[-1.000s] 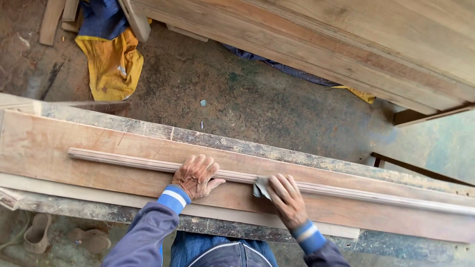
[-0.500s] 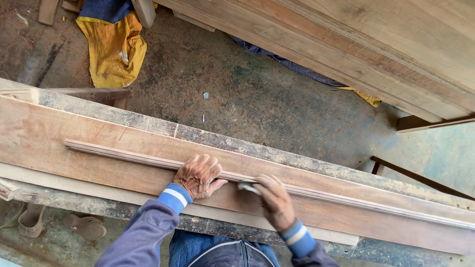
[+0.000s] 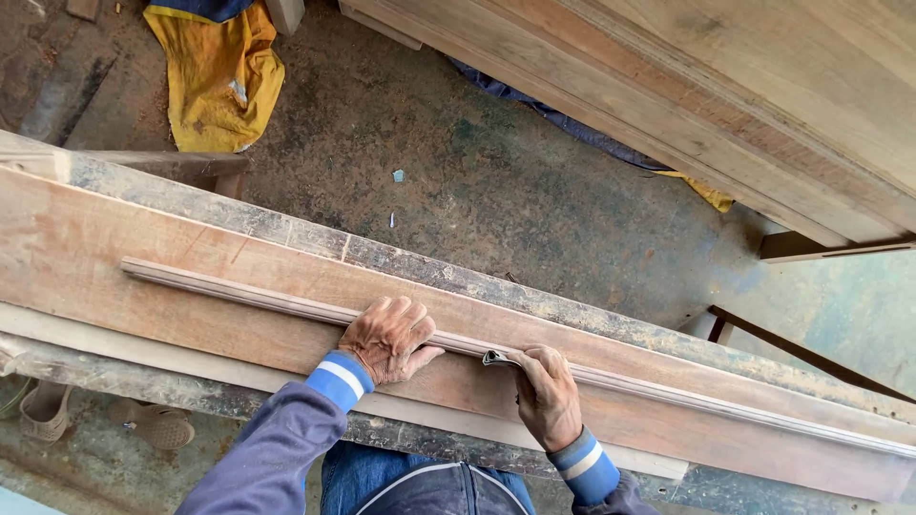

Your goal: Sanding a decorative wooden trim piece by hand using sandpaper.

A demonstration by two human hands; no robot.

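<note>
While the left hand (image 3: 389, 339) lies flat, fingers spread, pressing down a long thin moulded wooden strip (image 3: 239, 294), the right hand (image 3: 546, 393) has its grip closed on a folded grey piece of sandpaper (image 3: 496, 358) touching that strip just right of the left hand. Both rest on a broad reddish plank (image 3: 114, 262) across the rough worktop (image 3: 429, 277). Beyond its far edge lie stained concrete floor (image 3: 496, 191) and a crumpled yellow cloth (image 3: 224, 81).

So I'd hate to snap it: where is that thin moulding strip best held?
Probably mid-length, from above. The moulding strip is long, slender and lies flat on the wide plank, so a flat palm like the left hand suits it better than lifting an end.
</note>
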